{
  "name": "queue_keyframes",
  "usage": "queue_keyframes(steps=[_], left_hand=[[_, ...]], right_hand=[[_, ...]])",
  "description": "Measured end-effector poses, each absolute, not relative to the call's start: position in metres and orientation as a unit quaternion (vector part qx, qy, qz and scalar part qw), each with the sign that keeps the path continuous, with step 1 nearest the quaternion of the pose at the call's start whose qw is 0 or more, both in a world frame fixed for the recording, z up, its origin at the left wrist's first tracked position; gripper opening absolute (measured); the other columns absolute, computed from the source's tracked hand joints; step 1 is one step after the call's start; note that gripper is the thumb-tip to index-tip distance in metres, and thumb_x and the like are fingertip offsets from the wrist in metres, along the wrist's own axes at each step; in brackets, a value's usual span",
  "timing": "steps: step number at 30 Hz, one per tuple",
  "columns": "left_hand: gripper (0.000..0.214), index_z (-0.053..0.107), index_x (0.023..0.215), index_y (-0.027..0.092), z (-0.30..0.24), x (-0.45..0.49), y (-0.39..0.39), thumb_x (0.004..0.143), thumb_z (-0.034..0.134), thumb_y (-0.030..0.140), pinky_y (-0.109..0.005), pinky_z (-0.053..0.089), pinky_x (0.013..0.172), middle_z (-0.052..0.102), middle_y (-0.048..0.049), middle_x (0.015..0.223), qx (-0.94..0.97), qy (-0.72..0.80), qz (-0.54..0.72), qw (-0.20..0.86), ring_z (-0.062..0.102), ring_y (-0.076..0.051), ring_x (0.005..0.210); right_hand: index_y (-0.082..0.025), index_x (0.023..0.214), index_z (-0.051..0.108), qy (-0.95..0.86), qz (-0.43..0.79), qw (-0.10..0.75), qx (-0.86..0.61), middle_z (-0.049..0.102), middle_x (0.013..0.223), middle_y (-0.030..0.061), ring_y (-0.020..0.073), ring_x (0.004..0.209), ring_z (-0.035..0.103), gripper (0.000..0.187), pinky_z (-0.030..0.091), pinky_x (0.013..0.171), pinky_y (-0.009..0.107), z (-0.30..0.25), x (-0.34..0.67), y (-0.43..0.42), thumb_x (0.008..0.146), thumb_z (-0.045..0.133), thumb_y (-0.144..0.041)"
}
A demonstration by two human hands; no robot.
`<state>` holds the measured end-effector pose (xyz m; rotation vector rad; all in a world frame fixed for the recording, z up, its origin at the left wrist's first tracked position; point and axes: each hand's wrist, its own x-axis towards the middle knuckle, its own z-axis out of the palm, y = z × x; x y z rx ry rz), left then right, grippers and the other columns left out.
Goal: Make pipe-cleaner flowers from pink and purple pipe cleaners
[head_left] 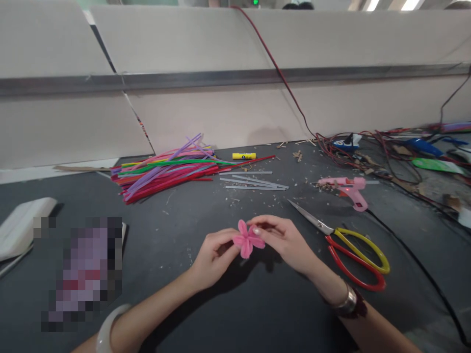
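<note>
A small pink pipe-cleaner flower (247, 239) with several petals is held in the air above the dark tabletop. My left hand (215, 257) pinches it from the left side, and my right hand (277, 240) grips it from the right. The flower's centre is partly hidden by my fingers. To the right of my right hand lie large scissors (340, 247) with red and yellow handles, blades pointing up and left, not touching my hand.
Beyond my hands lie a heap of coloured pipe cleaners (165, 171), glue sticks (250, 181), a yellow glue stick (244, 156) and a pink hot glue gun (348, 189). Tangled cables (371, 157) and scraps sit at the back right. A white notebook (22, 228) lies at the left.
</note>
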<state>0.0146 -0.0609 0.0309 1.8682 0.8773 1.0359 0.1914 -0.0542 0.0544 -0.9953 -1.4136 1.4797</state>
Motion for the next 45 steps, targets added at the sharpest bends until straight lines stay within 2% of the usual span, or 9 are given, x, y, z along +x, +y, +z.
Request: queue_keyframes(steps=[4, 7, 12, 17, 22, 26, 33, 41, 45], left_hand=[[0.017, 0.061, 0.081, 0.012, 0.027, 0.014, -0.061, 0.084, 0.047, 0.02, -0.025, 0.045, 0.068, 0.062, -0.0084, 0.079, 0.724, 0.329, 0.419, 0.439, 0.055, -0.014, 0.072], [0.016, 0.061, 0.084, 0.012, 0.024, 0.014, -0.061, 0.083, 0.048, 0.021, -0.026, 0.045, 0.07, 0.062, -0.0095, 0.082, 0.729, 0.319, 0.422, 0.435, 0.055, -0.015, 0.074], [0.014, 0.066, 0.077, 0.014, 0.022, 0.011, -0.06, 0.08, 0.055, 0.022, -0.022, 0.045, 0.064, 0.064, -0.0061, 0.072, 0.742, 0.341, 0.43, 0.387, 0.056, -0.013, 0.066], [0.016, 0.069, 0.079, 0.018, 0.019, 0.008, -0.057, 0.08, 0.054, 0.019, -0.022, 0.045, 0.064, 0.066, -0.0043, 0.072, 0.758, 0.321, 0.426, 0.374, 0.058, -0.013, 0.066], [0.017, 0.07, 0.083, 0.018, 0.02, 0.01, -0.057, 0.081, 0.053, 0.019, -0.027, 0.046, 0.071, 0.068, -0.0068, 0.079, 0.758, 0.302, 0.435, 0.38, 0.06, -0.016, 0.074], [0.013, 0.071, 0.078, 0.018, 0.021, 0.011, -0.059, 0.078, 0.057, 0.017, -0.025, 0.047, 0.066, 0.069, -0.0055, 0.076, 0.742, 0.33, 0.456, 0.364, 0.061, -0.016, 0.069], [0.014, 0.069, 0.072, 0.018, 0.018, 0.01, -0.057, 0.078, 0.057, 0.014, -0.025, 0.048, 0.064, 0.07, -0.0053, 0.076, 0.735, 0.348, 0.465, 0.35, 0.062, -0.015, 0.067], [0.017, 0.068, 0.069, 0.016, 0.018, 0.01, -0.058, 0.079, 0.054, 0.014, -0.02, 0.045, 0.058, 0.066, -0.0029, 0.065, 0.746, 0.353, 0.453, 0.337, 0.059, -0.012, 0.06], [0.015, 0.066, 0.065, 0.015, 0.019, 0.01, -0.058, 0.077, 0.058, 0.018, -0.019, 0.045, 0.053, 0.065, -0.0019, 0.061, 0.745, 0.367, 0.457, 0.318, 0.057, -0.011, 0.053]], right_hand=[[-0.022, 0.093, 0.066, -0.611, 0.571, 0.402, -0.373, 0.065, 0.092, 0.003, 0.0148, 0.085, 0.06, 0.019, 0.048, 0.078, 0.028, 0.057, 0.199, -0.053, 0.075, 0.061, -0.024], [-0.022, 0.091, 0.067, -0.663, 0.525, 0.385, -0.369, 0.066, 0.089, 0.0025, 0.0142, 0.082, 0.061, 0.017, 0.048, 0.075, 0.026, 0.056, 0.202, -0.052, 0.075, 0.061, -0.021], [-0.023, 0.088, 0.069, -0.731, 0.424, 0.379, -0.377, 0.067, 0.081, 0.0023, 0.0148, 0.073, 0.061, 0.014, 0.047, 0.067, 0.026, 0.052, 0.202, -0.05, 0.076, 0.061, -0.026], [-0.022, 0.082, 0.068, -0.744, 0.386, 0.396, -0.375, 0.067, 0.077, 0.0027, 0.0151, 0.069, 0.06, 0.012, 0.047, 0.065, 0.027, 0.05, 0.199, -0.051, 0.076, 0.061, -0.029], [-0.021, 0.079, 0.067, -0.719, 0.4, 0.412, -0.392, 0.066, 0.075, 0.0022, 0.0141, 0.068, 0.06, 0.01, 0.047, 0.062, 0.026, 0.048, 0.195, -0.053, 0.076, 0.061, -0.027], [-0.019, 0.079, 0.066, -0.693, 0.435, 0.414, -0.398, 0.065, 0.077, 0.0029, 0.0141, 0.072, 0.06, 0.008, 0.047, 0.065, 0.025, 0.049, 0.194, -0.054, 0.075, 0.062, -0.024], [-0.017, 0.078, 0.063, -0.572, 0.602, 0.395, -0.393, 0.064, 0.078, 0.0023, 0.0133, 0.072, 0.06, 0.012, 0.05, 0.07, 0.027, 0.045, 0.193, -0.052, 0.069, 0.067, -0.024], [-0.017, 0.077, 0.065, -0.618, 0.521, 0.407, -0.425, 0.063, 0.077, 0.0019, 0.0126, 0.073, 0.06, 0.006, 0.05, 0.067, 0.024, 0.044, 0.191, -0.054, 0.072, 0.062, -0.02], [-0.018, 0.087, 0.064, -0.584, 0.573, 0.395, -0.418, 0.066, 0.081, 0.0024, 0.0137, 0.075, 0.062, 0.017, 0.052, 0.07, 0.026, 0.043, 0.192, -0.053, 0.071, 0.064, -0.022]])
